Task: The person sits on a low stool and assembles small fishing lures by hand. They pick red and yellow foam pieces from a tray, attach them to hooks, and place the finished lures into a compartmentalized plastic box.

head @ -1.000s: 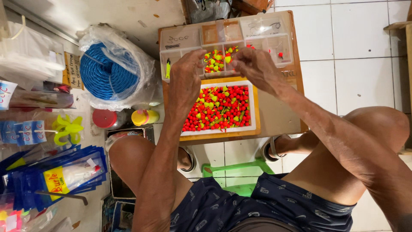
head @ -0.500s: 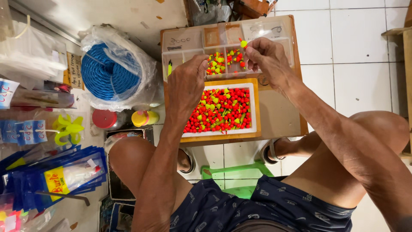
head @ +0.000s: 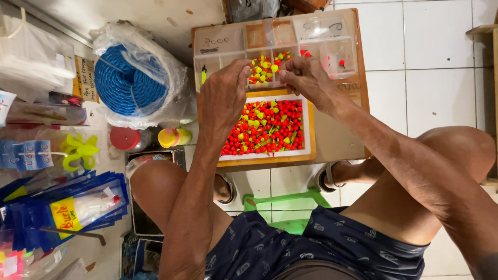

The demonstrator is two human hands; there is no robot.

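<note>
Head view, seated person at a low wooden board (head: pixel 340 140). Blue rope coil (head: pixel 124 83) in a plastic bag lies left of the board. White tray (head: pixel 306 129) on the board holds red and yellow beads (head: pixel 267 127); a clear compartment box (head: pixel 223 46) sits beyond it. Left hand (head: pixel 224 93) and right hand (head: pixel 306 78) hover over the box's middle compartment, fingers curled together; whether they pinch a bead cannot be told.

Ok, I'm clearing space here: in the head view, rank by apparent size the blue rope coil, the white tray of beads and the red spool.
1. blue rope coil and white tray of beads: look alike, unranked.
2. red spool: clearly smallest.
</note>
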